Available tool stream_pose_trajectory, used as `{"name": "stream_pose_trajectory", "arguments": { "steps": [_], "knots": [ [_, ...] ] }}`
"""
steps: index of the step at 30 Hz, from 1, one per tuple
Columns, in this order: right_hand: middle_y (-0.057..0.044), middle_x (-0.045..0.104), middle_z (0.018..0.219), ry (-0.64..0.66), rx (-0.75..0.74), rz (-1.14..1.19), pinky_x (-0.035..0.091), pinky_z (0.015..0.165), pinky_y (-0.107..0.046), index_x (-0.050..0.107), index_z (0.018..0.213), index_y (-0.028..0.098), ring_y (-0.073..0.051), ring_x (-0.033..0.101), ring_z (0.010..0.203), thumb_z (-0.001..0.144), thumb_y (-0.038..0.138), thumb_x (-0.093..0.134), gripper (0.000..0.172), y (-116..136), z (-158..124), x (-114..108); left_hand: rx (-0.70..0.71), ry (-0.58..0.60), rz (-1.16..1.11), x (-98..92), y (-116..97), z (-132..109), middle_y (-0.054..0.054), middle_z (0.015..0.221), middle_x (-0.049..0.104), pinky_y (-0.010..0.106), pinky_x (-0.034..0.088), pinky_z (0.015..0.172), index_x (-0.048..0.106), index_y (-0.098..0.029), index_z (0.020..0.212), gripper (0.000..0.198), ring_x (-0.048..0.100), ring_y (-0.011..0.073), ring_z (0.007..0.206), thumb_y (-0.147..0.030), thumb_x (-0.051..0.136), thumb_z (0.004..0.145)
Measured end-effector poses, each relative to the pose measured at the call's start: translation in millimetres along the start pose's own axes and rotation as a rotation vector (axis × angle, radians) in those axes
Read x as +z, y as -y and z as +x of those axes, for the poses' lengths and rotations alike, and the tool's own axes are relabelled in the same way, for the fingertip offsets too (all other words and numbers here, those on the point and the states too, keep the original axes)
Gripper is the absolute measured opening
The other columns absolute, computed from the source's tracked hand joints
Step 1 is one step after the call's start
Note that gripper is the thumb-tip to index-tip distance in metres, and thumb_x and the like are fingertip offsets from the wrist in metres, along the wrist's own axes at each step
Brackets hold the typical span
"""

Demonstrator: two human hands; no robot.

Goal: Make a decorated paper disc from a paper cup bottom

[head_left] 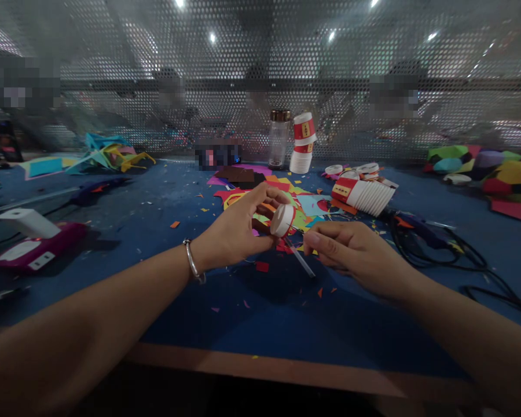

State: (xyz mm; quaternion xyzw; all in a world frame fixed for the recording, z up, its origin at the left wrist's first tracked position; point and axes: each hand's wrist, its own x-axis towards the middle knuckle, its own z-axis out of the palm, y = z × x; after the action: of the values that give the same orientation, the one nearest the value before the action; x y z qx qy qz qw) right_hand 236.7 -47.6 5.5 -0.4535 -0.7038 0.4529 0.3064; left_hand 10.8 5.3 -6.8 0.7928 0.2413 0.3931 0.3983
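My left hand (243, 226) curls its fingers and thumb around a cut-down paper cup (282, 220), white with a red edge, tilted on its side above the table. Just to its right, my right hand (345, 249) is closed in a pinch. A thin rod (297, 229) runs from those fingertips to the red edge of the cup; its other end is hidden in the hand. Below the cup a clear glue stick (301, 259) slants down to the right; I cannot tell whether it touches the left hand. Coloured paper scraps (286, 191) lie behind.
Stacked paper cups lie on their side (364, 194); others stand (303, 145) beside a glass jar (278, 142). A glue gun (421, 229) with black cable is at right, another glue gun (98, 190) at left. A purple power strip (37, 246) sits left. A perforated metal screen (226, 75) closes the back.
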Motion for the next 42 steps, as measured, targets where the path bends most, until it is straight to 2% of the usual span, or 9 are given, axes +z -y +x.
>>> {"name": "stream_pose_trajectory", "arguments": {
  "steps": [7, 12, 16, 20, 24, 29, 35, 42],
  "knots": [
    [0.010, 0.025, 0.053, -0.010, 0.000, -0.012, 0.017, 0.045, -0.027, 0.060, 0.073, 0.021, -0.008, 0.020, 0.045, 0.090, 0.073, 0.060, 0.055, -0.6, -0.9, -1.0, -0.009, -0.005, 0.003, 1.2, -1.8, -0.9, 0.001, 0.114, 0.060, 0.025, 0.053, 0.077, 0.054, -0.022, 0.116, 0.049, 0.062, 0.0124, 0.096, -0.005, 0.071, 0.073],
    [0.010, 0.026, 0.055, -0.011, -0.024, -0.027, 0.018, 0.045, -0.026, 0.052, 0.067, 0.023, -0.008, 0.020, 0.046, 0.091, 0.071, 0.061, 0.054, 2.2, -1.9, -1.7, -0.003, 0.013, -0.031, -0.1, -3.7, -0.9, 0.001, 0.114, 0.060, 0.028, 0.054, 0.079, 0.054, -0.023, 0.116, 0.050, 0.062, 0.0140, 0.098, -0.006, 0.075, 0.073],
    [0.010, 0.024, 0.055, -0.004, -0.040, -0.020, 0.018, 0.045, -0.026, 0.045, 0.065, 0.023, -0.007, 0.019, 0.046, 0.091, 0.073, 0.060, 0.058, 2.9, -2.0, -1.3, -0.011, 0.033, -0.070, -1.2, -5.3, -1.7, 0.002, 0.116, 0.059, 0.029, 0.055, 0.081, 0.054, -0.024, 0.117, 0.048, 0.062, 0.0148, 0.099, -0.018, 0.082, 0.078],
    [0.010, 0.025, 0.055, 0.004, -0.036, -0.020, 0.017, 0.044, -0.026, 0.045, 0.065, 0.023, -0.007, 0.019, 0.046, 0.091, 0.074, 0.060, 0.059, 3.5, -1.2, -0.6, -0.015, 0.010, -0.052, -1.2, -4.0, -1.8, 0.003, 0.121, 0.060, 0.029, 0.055, 0.082, 0.055, -0.025, 0.117, 0.045, 0.063, 0.0158, 0.103, -0.029, 0.083, 0.083],
    [0.009, 0.029, 0.055, -0.032, 0.000, -0.012, 0.015, 0.043, -0.025, 0.047, 0.064, 0.023, -0.007, 0.023, 0.046, 0.087, 0.073, 0.066, 0.059, 5.1, -0.9, -1.3, 0.027, -0.027, -0.030, -1.5, -2.6, -0.2, 0.005, 0.121, 0.059, 0.030, 0.056, 0.085, 0.054, -0.024, 0.115, 0.041, 0.063, 0.0163, 0.104, -0.023, 0.080, 0.084],
    [0.010, 0.030, 0.053, -0.054, 0.037, 0.041, 0.014, 0.040, -0.025, 0.060, 0.071, 0.021, -0.006, 0.021, 0.044, 0.081, 0.080, 0.066, 0.061, 4.2, -0.7, -3.0, 0.063, -0.053, 0.037, -0.9, -4.9, -0.1, 0.006, 0.118, 0.060, 0.029, 0.057, 0.082, 0.054, -0.023, 0.114, 0.041, 0.063, 0.0169, 0.103, -0.016, 0.076, 0.080],
    [0.011, 0.031, 0.052, -0.045, 0.061, 0.086, 0.013, 0.039, -0.023, 0.059, 0.071, 0.019, -0.005, 0.022, 0.044, 0.079, 0.080, 0.070, 0.062, 4.3, -0.3, -1.5, 0.136, -0.022, 0.098, 0.4, -6.6, -2.7, 0.005, 0.119, 0.060, 0.029, 0.055, 0.086, 0.056, -0.022, 0.116, 0.042, 0.062, 0.0155, 0.104, -0.008, 0.068, 0.078],
    [0.011, 0.028, 0.052, -0.029, 0.021, 0.050, 0.013, 0.039, -0.025, 0.055, 0.066, 0.021, -0.006, 0.020, 0.044, 0.083, 0.080, 0.065, 0.062, 5.0, -0.2, -1.1, 0.155, -0.011, 0.136, 0.2, -5.5, -2.6, 0.005, 0.121, 0.061, 0.032, 0.055, 0.091, 0.057, -0.024, 0.116, 0.044, 0.061, 0.0180, 0.111, -0.007, 0.067, 0.076]
  ]
}}
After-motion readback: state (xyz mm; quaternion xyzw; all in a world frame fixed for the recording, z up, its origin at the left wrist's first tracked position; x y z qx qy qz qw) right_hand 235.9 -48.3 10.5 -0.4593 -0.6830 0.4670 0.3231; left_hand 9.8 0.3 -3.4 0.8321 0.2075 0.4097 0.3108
